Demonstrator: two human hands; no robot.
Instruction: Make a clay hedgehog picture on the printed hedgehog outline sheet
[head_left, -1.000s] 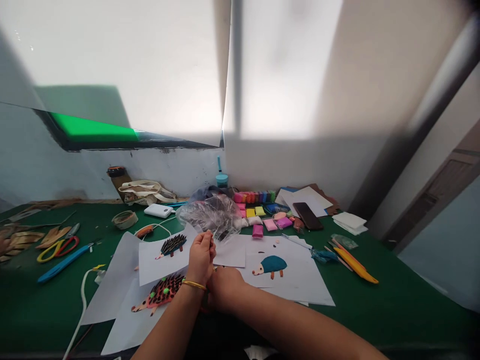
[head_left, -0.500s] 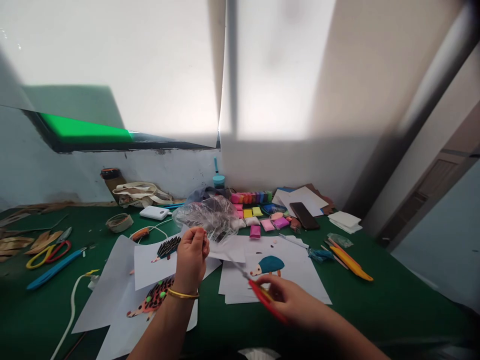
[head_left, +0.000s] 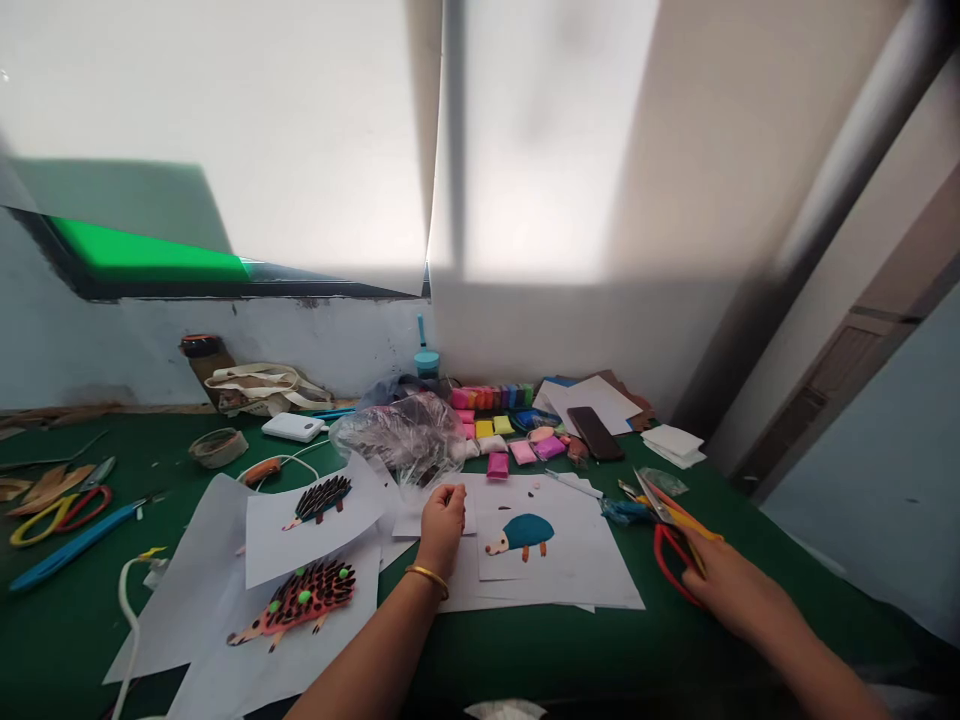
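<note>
My left hand (head_left: 442, 522), a gold bangle on its wrist, rests with curled fingers on the white paper sheets (head_left: 555, 575) at the table's middle; whether it pinches anything I cannot tell. Just right of it lies a paper with a blue clay hedgehog (head_left: 521, 533). My right hand (head_left: 724, 585) is far out to the right over the green table (head_left: 750, 650), holding red-handled scissors (head_left: 671, 545) whose blades point up and away, next to yellow and orange tools (head_left: 686, 515). A black-spined hedgehog (head_left: 319, 497) and a pink one (head_left: 300, 603) lie on papers to the left.
A crumpled clear plastic bag (head_left: 401, 435) sits behind my left hand. Colourful clay blocks (head_left: 491, 415), a dark phone (head_left: 594, 432) and paper stacks stand at the back. Another pair of scissors (head_left: 45, 505), a blue tool, tape roll (head_left: 217, 445) and white cable lie left.
My right hand has carried the red scissors from the table's middle far to the right. My left hand has dropped from a raised position onto the paper.
</note>
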